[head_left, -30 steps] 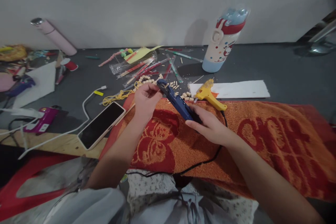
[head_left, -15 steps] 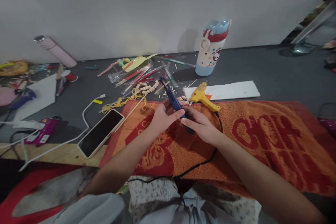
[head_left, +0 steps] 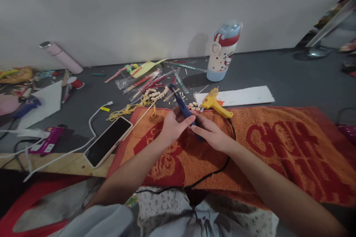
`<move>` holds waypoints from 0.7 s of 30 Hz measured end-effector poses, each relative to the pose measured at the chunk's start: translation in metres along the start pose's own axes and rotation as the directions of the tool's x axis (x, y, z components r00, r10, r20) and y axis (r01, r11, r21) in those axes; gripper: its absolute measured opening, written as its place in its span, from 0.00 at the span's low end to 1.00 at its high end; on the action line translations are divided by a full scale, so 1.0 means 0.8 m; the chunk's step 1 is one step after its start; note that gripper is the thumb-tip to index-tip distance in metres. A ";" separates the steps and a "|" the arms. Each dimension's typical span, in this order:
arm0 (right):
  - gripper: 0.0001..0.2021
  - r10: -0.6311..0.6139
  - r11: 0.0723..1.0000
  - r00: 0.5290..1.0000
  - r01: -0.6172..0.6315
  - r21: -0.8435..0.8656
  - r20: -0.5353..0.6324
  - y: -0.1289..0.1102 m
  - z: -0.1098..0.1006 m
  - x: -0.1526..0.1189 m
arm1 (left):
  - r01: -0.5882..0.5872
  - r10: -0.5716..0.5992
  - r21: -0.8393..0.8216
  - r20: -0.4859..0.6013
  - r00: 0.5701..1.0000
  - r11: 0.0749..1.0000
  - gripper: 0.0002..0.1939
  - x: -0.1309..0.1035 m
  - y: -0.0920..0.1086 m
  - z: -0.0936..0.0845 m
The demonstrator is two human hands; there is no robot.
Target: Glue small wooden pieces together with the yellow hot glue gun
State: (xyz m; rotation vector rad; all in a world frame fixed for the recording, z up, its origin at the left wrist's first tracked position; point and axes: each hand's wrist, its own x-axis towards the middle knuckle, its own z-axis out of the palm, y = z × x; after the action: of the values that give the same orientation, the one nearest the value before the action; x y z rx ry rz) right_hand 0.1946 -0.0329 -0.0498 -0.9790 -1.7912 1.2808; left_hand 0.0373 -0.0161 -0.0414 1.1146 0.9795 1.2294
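Note:
Both hands hold a long dark blue hand tool (head_left: 182, 106), tilted with its narrow end toward the back left; its exact kind is unclear. My left hand (head_left: 175, 126) is closed around its middle, thumb across the top. Closed on the near end is my right hand (head_left: 207, 129), its thumb also on top. A short pale stick (head_left: 172, 94) crosses the tool's far tip; I cannot tell whether it is gripped there. Small pale cut pieces (head_left: 194, 106) lie beyond my fingers, beside a yellow glue gun (head_left: 213, 103). Under my hands is an orange and red towel (head_left: 222, 166).
A white strip (head_left: 247, 96) lies behind the glue gun. A cartoon bottle (head_left: 222, 53) stands at the back. To the left are a phone (head_left: 108, 142), yellow string (head_left: 125, 110), wrapped sticks (head_left: 144, 83), a purple power strip (head_left: 50, 140) and a pink flask (head_left: 62, 56).
The view has shifted slightly, and things at the left appear a little further right. Both hands keep the same hold on the blue tool.

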 end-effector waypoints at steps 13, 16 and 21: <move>0.29 0.070 0.965 0.994 -0.090 -0.247 -0.088 -0.008 0.006 0.000 | -0.013 0.012 -0.036 -0.034 0.999 0.999 0.26 -0.001 -0.003 0.002; 0.31 0.043 0.992 0.997 -0.051 -0.115 -0.070 0.001 0.005 0.001 | -0.036 0.035 -0.023 -0.037 0.999 0.999 0.26 -0.002 -0.003 0.002; 0.30 0.027 0.999 0.996 -0.024 0.041 -0.084 0.008 0.005 0.002 | -0.061 0.060 -0.025 -0.044 0.997 0.998 0.25 -0.004 -0.003 0.004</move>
State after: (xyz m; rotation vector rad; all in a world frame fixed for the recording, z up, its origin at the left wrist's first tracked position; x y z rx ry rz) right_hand 0.1916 -0.0319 -0.0568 -1.0219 -1.6878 1.2666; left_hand 0.0403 -0.0200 -0.0431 1.1084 0.9650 1.3165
